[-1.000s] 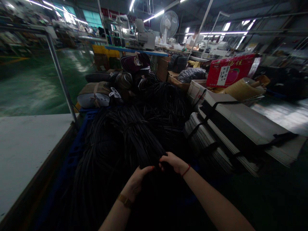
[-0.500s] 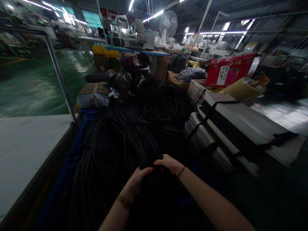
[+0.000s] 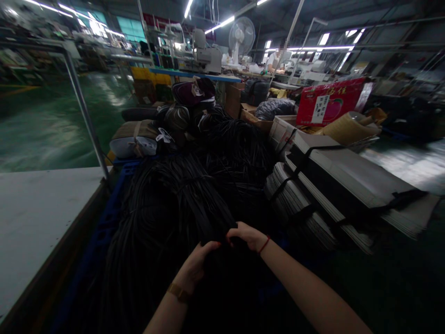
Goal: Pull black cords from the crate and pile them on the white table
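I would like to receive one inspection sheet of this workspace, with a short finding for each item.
Surface: blue base, mostly covered; white tabletop to the left.
Job's things: black strips, long, heaped in looped bundles.
Clutter: tied bundles beyond on the left; strapped stacks and red box on the right.
Grip: right hand has its fingers curled on the strips; left hand is at them, its fingers lost in shadow.
Cables: thin wires hang overhead; near the hands, too dark to tell.
Surroundings: fan, machine and another person in the background.
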`<state>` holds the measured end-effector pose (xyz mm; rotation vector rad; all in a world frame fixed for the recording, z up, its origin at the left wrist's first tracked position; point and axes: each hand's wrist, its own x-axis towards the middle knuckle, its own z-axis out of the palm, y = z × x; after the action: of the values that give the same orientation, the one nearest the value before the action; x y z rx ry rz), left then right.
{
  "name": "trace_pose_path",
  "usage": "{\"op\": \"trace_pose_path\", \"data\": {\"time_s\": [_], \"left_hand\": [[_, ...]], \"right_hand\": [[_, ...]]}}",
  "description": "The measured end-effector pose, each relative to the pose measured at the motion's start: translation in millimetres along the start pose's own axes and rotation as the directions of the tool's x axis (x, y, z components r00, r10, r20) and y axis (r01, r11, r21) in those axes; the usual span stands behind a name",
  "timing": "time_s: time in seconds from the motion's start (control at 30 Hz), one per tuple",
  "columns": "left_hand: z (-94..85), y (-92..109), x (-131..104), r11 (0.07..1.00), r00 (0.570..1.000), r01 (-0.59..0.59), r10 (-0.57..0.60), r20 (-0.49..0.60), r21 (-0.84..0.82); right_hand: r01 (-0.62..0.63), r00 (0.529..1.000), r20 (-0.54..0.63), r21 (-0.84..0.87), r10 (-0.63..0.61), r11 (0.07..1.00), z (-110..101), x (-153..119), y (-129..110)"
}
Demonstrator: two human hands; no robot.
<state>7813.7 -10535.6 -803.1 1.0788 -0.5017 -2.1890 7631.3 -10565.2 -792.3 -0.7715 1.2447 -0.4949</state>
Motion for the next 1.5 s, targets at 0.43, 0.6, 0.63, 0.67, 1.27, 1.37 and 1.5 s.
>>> {"op": "trace_pose_path", "data": {"time_s": [0.43,0.6,0.63,0.67,1.27,1.37,1.5], "left_hand": [[3.7,-6.9,0.9,0.986,0.968,-0.156,0.166,-0.19,0.066],[-0.9,-6.9,-1.8,0.996,0.99,-0.087,0.084,-0.11,-0.021],[-1.4,-7.3,-1.9,0.996,0.991,-0.08,0.076,-0.107,-0.033],[-1.8,-7.5,-1.8,0.996,0.992,-0.073,0.068,-0.11,-0.044],[-0.9,-3.4,-2.5,0.995,0.996,-0.09,0.089,-0.032,-0.038],[-4.5,-7.9,1.4,0.993,0.992,-0.112,0.11,-0.069,-0.03],[-9.3,-13.6,6.1,0.991,0.987,-0.134,0.134,-0.091,0.004]], "right_hand": [[0.023,0.996,-0.082,-0.028,-0.025,0.999,8.6,5.3,5.0],[0.048,0.998,-0.049,-0.004,-0.048,0.999,12.5,3.6,4.6],[0.053,0.997,-0.05,-0.008,-0.054,0.999,13.6,3.6,5.1],[0.059,0.997,-0.053,-0.008,-0.059,0.998,14.6,3.7,5.6],[0.142,0.99,-0.017,0.103,-0.141,0.985,8.7,-2.0,7.7],[0.151,0.987,-0.059,0.083,-0.147,0.985,15.8,-3.1,6.7],[0.17,0.982,-0.098,0.065,-0.163,0.983,19.8,-1.8,5.2]]}}
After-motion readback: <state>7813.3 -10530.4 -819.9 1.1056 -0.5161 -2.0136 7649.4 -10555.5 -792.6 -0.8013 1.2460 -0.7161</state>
